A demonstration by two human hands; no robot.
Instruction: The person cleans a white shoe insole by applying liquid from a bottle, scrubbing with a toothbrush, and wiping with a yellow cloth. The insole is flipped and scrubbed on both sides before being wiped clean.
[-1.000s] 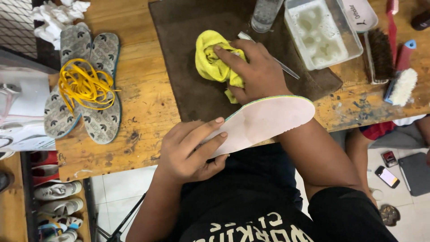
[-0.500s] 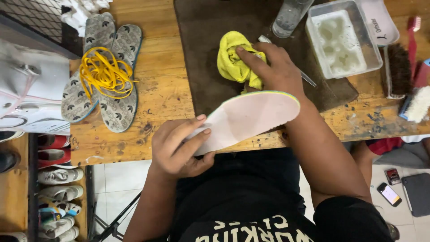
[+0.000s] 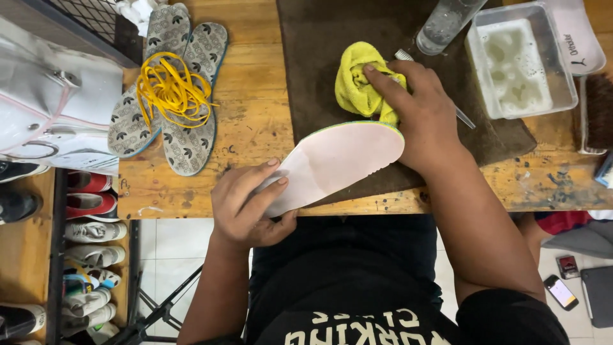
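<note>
Insole count first: one pale pink insole in hand, plus two patterned grey insoles lying side by side on the left of the wooden bench, with one bundle of yellow laces coiled on top of them. The pink one sticks out over the front edge of the bench, its toe end resting on the one brown mat.

Left hand has its grip pinched on the heel end of the pink insole, fingers on top and thumb under. Right hand is curled with its grip pressed onto one yellow cloth, which sits bunched on the mat just past the toe of the insole, pretty much touching it. A thin metal tool pokes out from behind that hand.

Further back: one clear glass, one clear plastic tub with foamy liquid in it, and one brush at the right edge. Down on the left a shoe rack holds several shoes; I can't count them reliably. One phone lies on the floor, lower right.
</note>
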